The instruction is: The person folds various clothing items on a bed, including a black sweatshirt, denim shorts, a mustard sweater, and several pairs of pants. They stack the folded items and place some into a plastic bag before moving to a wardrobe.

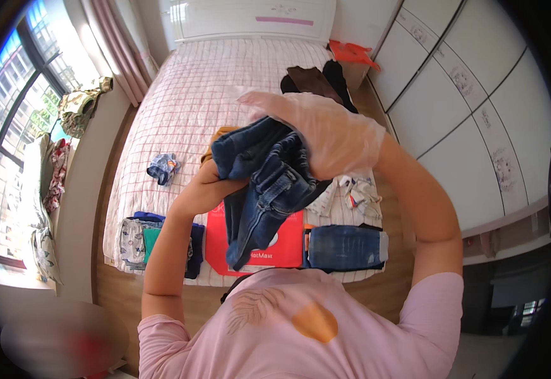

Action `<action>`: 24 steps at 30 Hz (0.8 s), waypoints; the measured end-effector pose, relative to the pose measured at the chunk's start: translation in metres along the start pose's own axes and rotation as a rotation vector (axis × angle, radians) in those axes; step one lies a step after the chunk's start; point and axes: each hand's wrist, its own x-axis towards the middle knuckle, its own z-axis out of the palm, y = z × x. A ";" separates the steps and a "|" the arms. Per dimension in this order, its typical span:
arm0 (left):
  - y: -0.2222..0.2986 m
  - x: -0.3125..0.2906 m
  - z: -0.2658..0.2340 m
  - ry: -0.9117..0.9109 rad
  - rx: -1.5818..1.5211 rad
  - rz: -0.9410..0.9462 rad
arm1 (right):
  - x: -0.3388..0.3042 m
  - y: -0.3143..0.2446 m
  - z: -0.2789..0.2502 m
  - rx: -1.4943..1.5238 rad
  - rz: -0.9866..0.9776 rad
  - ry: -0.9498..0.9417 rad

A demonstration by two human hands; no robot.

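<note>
Over the foot of the bed (180, 95), the one with the pink checked sheet, I've got a pair of dark blue jeans (259, 189) lifted up in front of me, well clear of the mattress. My right hand (323, 129), in a thin see-through glove, is clamped over the top of the bunched denim, fingers curled round it. My left hand (206, 186) is tucked in under the fabric from the other side, gripping it too, though most of its fingers are buried in the cloth so I can't tell exactly how they sit. One leg of the jeans hangs down toward my chest.

Below the jeans, lying on the bed edge, there's a flat red bag (218, 243), and just to its right a folded pair of lighter blue jeans (345, 247). To the left of the bag sits a small stack of folded clothes (139, 240), grey, green and navy. Further up the sheet is a little crumpled blue garment (163, 168) on its own. Near the headboard end, some dark brown and black clothes (316, 82) are piled by the right edge.
</note>
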 end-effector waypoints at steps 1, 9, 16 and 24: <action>-0.014 -0.007 0.000 -0.039 -0.032 -0.033 | 0.000 0.004 -0.003 0.060 0.115 -0.159; -0.027 -0.019 0.042 0.137 0.031 -0.088 | -0.023 0.011 0.015 0.239 0.578 -0.457; -0.074 -0.024 0.032 0.240 0.006 -0.084 | -0.052 0.005 0.029 0.145 0.617 -0.189; -0.003 0.003 0.052 0.259 0.668 0.295 | -0.052 -0.011 0.007 -0.103 0.445 -0.017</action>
